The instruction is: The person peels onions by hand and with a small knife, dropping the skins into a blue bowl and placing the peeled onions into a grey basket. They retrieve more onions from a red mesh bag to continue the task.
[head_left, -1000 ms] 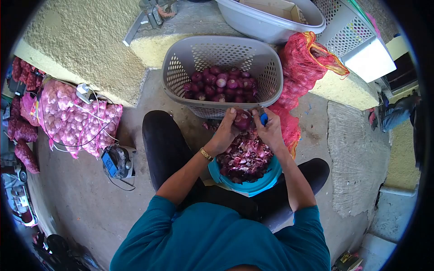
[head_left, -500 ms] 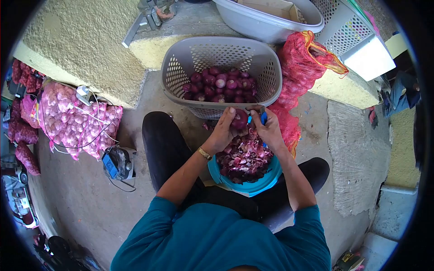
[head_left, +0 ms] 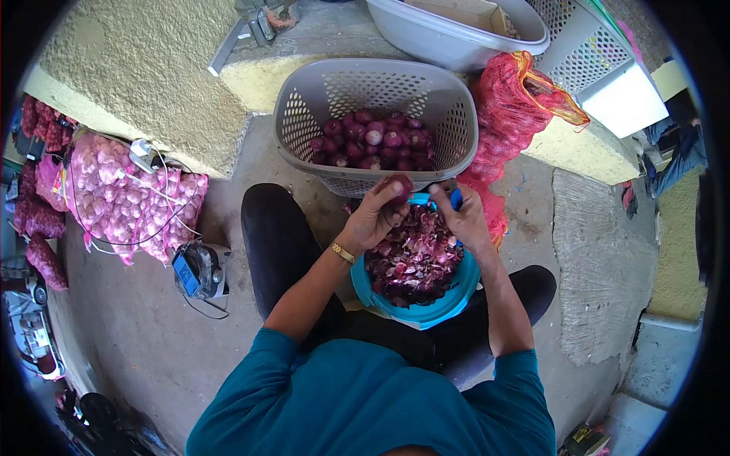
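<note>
My left hand (head_left: pixel 370 218) is closed around a purple-red onion (head_left: pixel 400 187), its fingers wrapped on the sides. In my right hand (head_left: pixel 465 219) is a small blue-handled knife (head_left: pixel 456 199), its blade partly hidden by the fingers. A gap separates the knife from the onion. Both hands are above a turquoise tub (head_left: pixel 359 283) between my legs, which holds a heap of loose onion skins (head_left: pixel 411 262). Just beyond stands a grey perforated basket (head_left: pixel 293 156) with many red onions (head_left: pixel 372 139) in its bottom.
Red mesh sacks (head_left: pixel 508 106) stand to the basket's right. A grey basin (head_left: pixel 449 49) rests on the ledge behind. To the left lie a pink net of pale bulbs (head_left: pixel 122 194), with cables over it, and a device with a blue screen (head_left: pixel 186 275). Part of another person (head_left: pixel 684 156) shows far right.
My hands have drawn apart, the right one moving right with the knife. The onion has tilted in my left hand and shifted slightly up.
</note>
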The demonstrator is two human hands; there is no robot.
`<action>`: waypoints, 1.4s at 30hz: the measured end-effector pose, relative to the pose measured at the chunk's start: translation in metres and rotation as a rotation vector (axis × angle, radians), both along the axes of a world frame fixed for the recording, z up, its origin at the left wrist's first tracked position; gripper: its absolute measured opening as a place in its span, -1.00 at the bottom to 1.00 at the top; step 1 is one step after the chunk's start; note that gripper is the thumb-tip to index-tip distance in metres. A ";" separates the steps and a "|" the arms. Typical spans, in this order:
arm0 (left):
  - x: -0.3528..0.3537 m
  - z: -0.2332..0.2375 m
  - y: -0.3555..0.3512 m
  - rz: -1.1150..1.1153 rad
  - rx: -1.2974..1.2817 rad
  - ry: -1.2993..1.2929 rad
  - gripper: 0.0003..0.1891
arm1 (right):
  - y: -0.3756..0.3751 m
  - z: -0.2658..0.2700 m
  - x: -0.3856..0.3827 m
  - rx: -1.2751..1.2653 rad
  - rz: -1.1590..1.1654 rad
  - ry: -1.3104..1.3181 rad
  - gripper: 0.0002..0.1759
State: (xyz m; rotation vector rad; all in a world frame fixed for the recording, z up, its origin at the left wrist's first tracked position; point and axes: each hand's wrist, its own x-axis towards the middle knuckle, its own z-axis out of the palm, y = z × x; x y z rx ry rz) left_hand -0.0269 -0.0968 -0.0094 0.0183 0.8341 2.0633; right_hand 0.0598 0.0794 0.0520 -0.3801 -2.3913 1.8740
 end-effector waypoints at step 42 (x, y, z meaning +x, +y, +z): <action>0.036 -0.056 0.010 -0.004 -0.140 -0.268 -0.63 | 0.023 0.016 0.022 0.353 -0.041 -0.104 -0.46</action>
